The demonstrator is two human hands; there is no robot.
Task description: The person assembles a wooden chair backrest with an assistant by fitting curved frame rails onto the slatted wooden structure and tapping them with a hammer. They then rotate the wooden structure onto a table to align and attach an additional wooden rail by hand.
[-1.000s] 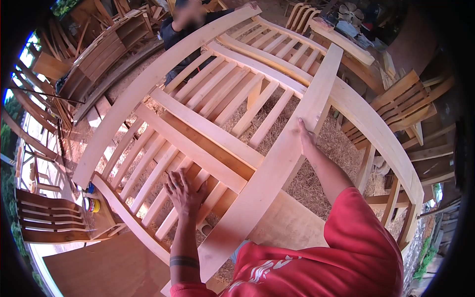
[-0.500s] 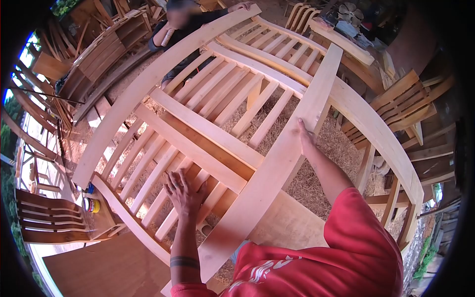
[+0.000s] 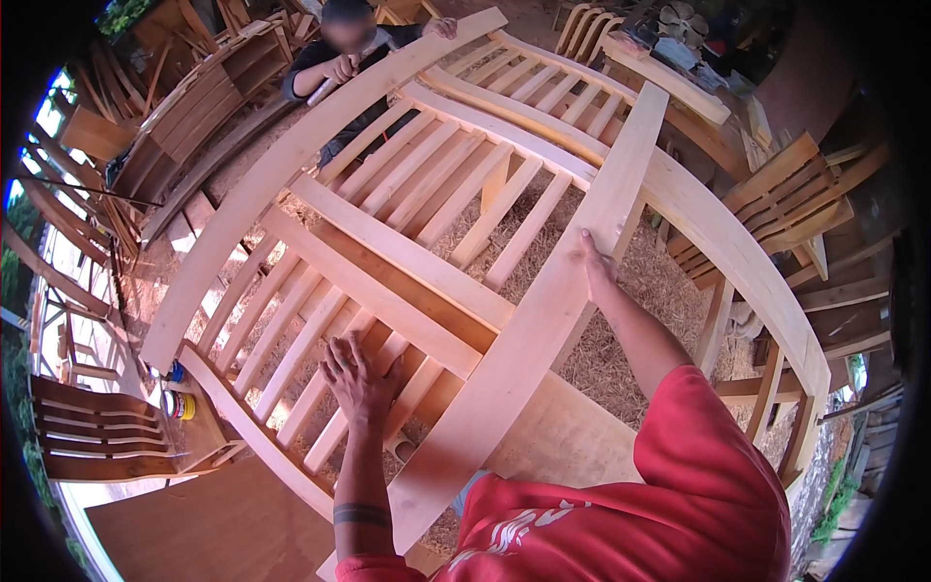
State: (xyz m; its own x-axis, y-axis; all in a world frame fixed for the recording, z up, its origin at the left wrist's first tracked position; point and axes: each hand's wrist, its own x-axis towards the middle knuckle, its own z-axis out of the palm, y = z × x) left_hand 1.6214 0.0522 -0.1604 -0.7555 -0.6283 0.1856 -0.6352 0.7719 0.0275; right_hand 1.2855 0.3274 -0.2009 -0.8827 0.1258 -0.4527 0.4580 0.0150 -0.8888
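A large pale wooden frame with rows of slats point(image 3: 412, 184) lies across the view. My left hand point(image 3: 361, 378) rests on the nearer slats, fingers spread, beside a wide wooden board point(image 3: 524, 354) running diagonally along the frame's near side. My right hand point(image 3: 599, 270) grips that board's right edge farther up, its thumb on the top face; the other fingers are mostly hidden. Opposite, a curved wooden rail point(image 3: 242, 204) spans the far side, with another person's hand point(image 3: 439, 28) on its upper end. That person's other hand point(image 3: 339, 68) holds a stick-like tool, its kind unclear.
A slatted wooden piece point(image 3: 102, 427) and a yellow can point(image 3: 177, 404) stand at left. Wood shavings point(image 3: 616, 359) cover the floor beneath the frame. A second curved rail point(image 3: 742, 252) extends on the right, near stacked slatted pieces point(image 3: 790, 209). A brown panel point(image 3: 204, 524) lies at lower left.
The other person's head and hands have shifted; one hand has slid down the far rail's end, and the tool is now raised over the rail. My hands stay in place.
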